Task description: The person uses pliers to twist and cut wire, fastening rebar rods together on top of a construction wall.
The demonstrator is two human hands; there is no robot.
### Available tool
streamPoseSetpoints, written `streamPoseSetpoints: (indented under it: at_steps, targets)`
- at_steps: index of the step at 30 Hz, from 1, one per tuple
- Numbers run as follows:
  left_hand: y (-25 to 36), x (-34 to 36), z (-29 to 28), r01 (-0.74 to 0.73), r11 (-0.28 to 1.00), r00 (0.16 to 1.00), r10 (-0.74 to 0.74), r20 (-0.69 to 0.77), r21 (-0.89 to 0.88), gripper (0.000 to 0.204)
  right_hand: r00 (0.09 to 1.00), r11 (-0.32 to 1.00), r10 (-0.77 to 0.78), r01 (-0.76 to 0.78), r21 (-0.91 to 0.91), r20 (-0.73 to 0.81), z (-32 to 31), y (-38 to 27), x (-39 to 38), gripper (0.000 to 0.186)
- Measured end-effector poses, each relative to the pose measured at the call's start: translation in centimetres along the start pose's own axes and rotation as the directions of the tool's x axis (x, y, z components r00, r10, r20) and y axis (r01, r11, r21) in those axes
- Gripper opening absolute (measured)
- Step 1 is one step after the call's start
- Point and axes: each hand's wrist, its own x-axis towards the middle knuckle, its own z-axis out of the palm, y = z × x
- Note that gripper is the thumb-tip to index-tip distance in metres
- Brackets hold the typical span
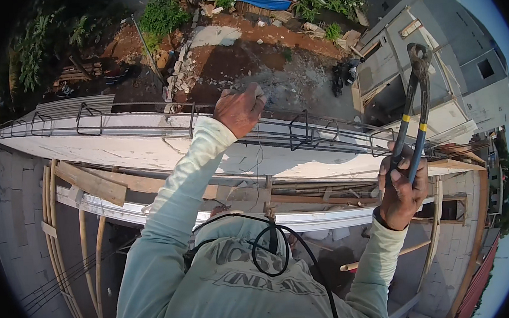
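My right hand (403, 192) is closed round the handles of steel end-cutting pincers (410, 105), raised upright with the jaws at the top. Yellow bands mark the dark handles. To the left, my left hand (240, 109) is a closed fist above a rebar cage (306, 132); whatever its fingers pinch, if anything, is hidden. Thin dark wire (259, 158) hangs just below that hand, and I cannot tell whether the two are joined. The cage, long bars with bent stirrups, runs along the top of a pale block wall (139, 138).
Wooden planks (92, 182) and bamboo poles (53, 234) stand on the near side of the wall. A silvery metal beam (325, 219) crosses there. Beyond the wall, the ground (247, 64) lies far below with rubble. A grey building (466, 40) rises at the right.
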Motion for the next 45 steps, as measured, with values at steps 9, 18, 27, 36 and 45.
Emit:
streamPoseSetpoints:
  at_steps: [9, 18, 27, 36, 45]
  targets:
    - [2.3, -0.1, -2.4, 0.024, 0.974, 1.000, -0.022, 0.012, -0.226, 0.019, 1.000, 0.448, 0.004, 0.010, -0.894, 0.013, -8.5, 4.9, -5.2, 0.022]
    - [2.3, -0.1, -2.4, 0.062, 0.965, 0.998, -0.062, 0.009, -0.256, 0.021, 0.984, 0.091, 0.082, -0.166, -0.982, -0.159, -9.2, 8.2, -3.8, 0.027]
    - [2.3, 0.1, -2.3, 0.000, 0.963, 1.000, -0.003, -0.010, -0.270, 0.015, 0.962, 0.086, 0.038, -0.271, -0.959, -0.269, -13.2, 10.9, -3.9, 0.032]
    - [3.1, 0.3, -2.6, 0.030, 0.941, 1.000, -0.025, 0.018, -0.336, 0.020, 0.964, 0.041, -0.040, -0.263, -0.964, -0.265, -21.6, 12.8, -2.2, 0.029]
    - [2.4, 0.0, -2.4, 0.065, 0.952, 0.998, -0.060, 0.027, -0.299, 0.017, 0.945, 0.198, 0.086, -0.326, -0.924, -0.315, -23.0, 13.6, -2.1, 0.033]
